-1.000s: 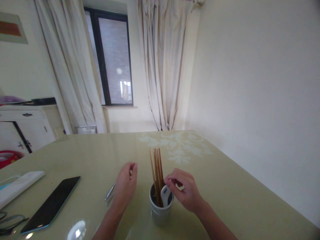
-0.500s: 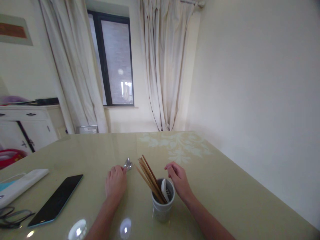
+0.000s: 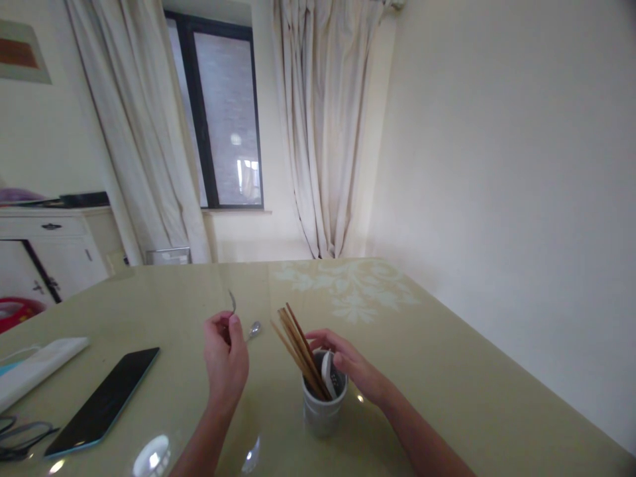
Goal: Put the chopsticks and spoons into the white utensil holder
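My left hand point(image 3: 226, 351) is closed on a metal spoon, raised above the table; the spoon's thin bowl point(image 3: 232, 301) points up from the fingertips, seen edge-on. A second metal spoon point(image 3: 255, 328) lies on the table just right of that hand, its handle partly hidden. A grey cup point(image 3: 322, 419) stands in front of me, holding several wooden chopsticks point(image 3: 297, 341) that lean left and a white utensil point(image 3: 326, 374) with a dark, dotted part beside it. My right hand point(image 3: 348, 361) reaches over the cup's rim, fingers stretched behind the chopsticks and thumb apart near the white utensil.
On the left lie a dark phone point(image 3: 104, 401), a white power strip point(image 3: 44, 371) and eyeglasses point(image 3: 22, 437). The glossy table point(image 3: 447, 371) runs to the wall on the right. Beyond it are curtains point(image 3: 322, 132), a window and a white cabinet point(image 3: 64, 245).
My left hand has lifted one of the two spoons off the table and turned it up. My right hand has moved left over the cup, its fingers opening out. The view has shifted slightly.
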Demonstrator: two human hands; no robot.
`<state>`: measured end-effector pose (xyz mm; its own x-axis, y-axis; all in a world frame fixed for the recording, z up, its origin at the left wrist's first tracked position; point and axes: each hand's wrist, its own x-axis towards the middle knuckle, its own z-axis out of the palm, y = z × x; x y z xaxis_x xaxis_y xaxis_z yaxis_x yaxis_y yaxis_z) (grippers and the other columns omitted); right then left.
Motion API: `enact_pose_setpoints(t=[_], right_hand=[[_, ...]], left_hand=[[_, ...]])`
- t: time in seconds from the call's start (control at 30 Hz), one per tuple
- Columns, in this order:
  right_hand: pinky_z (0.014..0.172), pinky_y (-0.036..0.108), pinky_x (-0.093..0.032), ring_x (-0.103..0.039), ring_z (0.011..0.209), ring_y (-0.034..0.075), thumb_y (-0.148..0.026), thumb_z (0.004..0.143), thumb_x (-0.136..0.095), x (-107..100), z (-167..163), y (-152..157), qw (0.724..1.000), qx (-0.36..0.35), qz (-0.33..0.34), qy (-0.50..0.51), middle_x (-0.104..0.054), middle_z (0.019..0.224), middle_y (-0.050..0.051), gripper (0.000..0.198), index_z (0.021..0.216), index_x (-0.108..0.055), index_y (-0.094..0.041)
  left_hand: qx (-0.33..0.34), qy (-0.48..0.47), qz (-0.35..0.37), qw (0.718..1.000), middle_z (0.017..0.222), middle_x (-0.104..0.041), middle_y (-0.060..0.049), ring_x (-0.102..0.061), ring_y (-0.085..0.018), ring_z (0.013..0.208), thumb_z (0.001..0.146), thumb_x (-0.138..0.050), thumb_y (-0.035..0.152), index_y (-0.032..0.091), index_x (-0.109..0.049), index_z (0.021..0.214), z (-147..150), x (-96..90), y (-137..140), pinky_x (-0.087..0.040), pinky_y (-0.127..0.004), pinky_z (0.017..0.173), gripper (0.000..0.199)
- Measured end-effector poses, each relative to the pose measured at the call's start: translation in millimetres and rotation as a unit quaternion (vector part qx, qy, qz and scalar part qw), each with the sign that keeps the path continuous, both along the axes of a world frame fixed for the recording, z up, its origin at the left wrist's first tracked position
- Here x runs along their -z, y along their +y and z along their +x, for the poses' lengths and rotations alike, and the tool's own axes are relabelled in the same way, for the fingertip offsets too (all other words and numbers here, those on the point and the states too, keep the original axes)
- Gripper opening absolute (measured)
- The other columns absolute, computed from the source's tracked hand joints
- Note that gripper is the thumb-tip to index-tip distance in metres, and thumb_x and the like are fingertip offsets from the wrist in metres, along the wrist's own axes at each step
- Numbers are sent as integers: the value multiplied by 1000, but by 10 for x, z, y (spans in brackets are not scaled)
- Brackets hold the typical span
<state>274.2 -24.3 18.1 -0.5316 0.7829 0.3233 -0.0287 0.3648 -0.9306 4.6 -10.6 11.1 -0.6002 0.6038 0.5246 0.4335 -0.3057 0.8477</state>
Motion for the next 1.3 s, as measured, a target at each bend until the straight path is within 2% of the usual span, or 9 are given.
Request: enact_pose_setpoints(t=[0.13, 0.23, 0.3, 0.4, 0.53, 0.7, 0.8, 1.03, 1.3], right_hand=[[90, 40, -53, -66, 104, 29, -88, 90, -53, 27, -12, 30, 998, 43, 36, 6, -72, 117, 12, 81, 137, -69, -23], [82, 36, -52, -62, 89, 24, -84, 93, -54, 56, -8, 39, 982, 147, 116, 37, -70, 108, 9, 74, 132, -66, -23], [78, 35, -52, -59, 85, 23, -83, 93, -55, 41, 9, -1, 954, 216, 201, 54, -67, 103, 8, 70, 128, -65, -23], [72, 36, -53, -60, 79, 23, -77, 94, -60, -22, 12, -129, 920, 230, 314, 50, -68, 96, 8, 63, 124, -67, -22], [67, 33, -56, -67, 72, 20, -40, 108, -59, -58, -80, -275, 913, 236, 327, 56, -74, 85, 6, 23, 113, -74, -24], [54, 26, -56, -69, 63, 17, -33, 106, -64, -73, -105, -238, 885, 361, 250, 154, -76, 80, 5, 17, 103, -75, -22], [50, 24, -55, -64, 56, 15, -39, 103, -69, -144, -9, -170, 852, 431, 218, 204, -76, 76, 4, 21, 100, -75, -20], [48, 23, -52, -61, 56, 14, -42, 98, -74, -219, 90, -133, 836, 461, 216, 207, -75, 75, 5, 24, 98, -78, -18], [66, 30, -59, -72, 75, 20, -34, 102, -69, -103, 19, -154, 869, 405, 254, 125, -79, 88, 7, 16, 100, -79, -21]], left_hand=[[-3, -4, 73, 997, 93, -61, -2, -65, -19, 83, 103, -51, 48, 22, -53, 115, 99, 2, -106, -55, -30, 72, 29], [35, 115, 137, 983, 96, -68, -6, -69, -20, 85, 103, -55, 39, 21, -60, 111, 219, 33, -226, -58, -31, 74, 20], [94, 240, 185, 948, 98, -75, -7, -73, -20, 89, 102, -61, 27, 22, -66, 111, 279, 57, -305, -60, -31, 79, 12], [157, 381, 233, 881, 103, -82, -7, -77, -20, 92, 97, -68, 13, 26, -72, 121, 316, 76, -396, -60, -32, 86, 28], [232, 438, 224, 839, 108, -84, -7, -79, -20, 91, 99, -65, 12, 29, -72, 133, 339, 82, -441, -61, -33, 84, 38], [221, 363, 127, 896, 125, -79, -12, -76, -26, 111, 98, -69, 28, 27, -68, 139, 430, 92, -422, -59, -40, 101, 40], [281, 276, 20, 919, 138, -72, -16, -71, -29, 120, 100, -63, 40, 25, -60, 147, 482, 95, -419, -58, -46, 105, 49], [387, 166, -56, 905, 126, -76, -13, -72, -30, 114, 100, -60, 51, 26, -59, 148, 552, 89, -438, -58, -45, 101, 54], [436, 143, -45, 887, 135, -68, -15, -68, -34, 121, 86, -66, 77, 27, -54, 152, 545, 202, -404, -54, -49, 108, 83]])
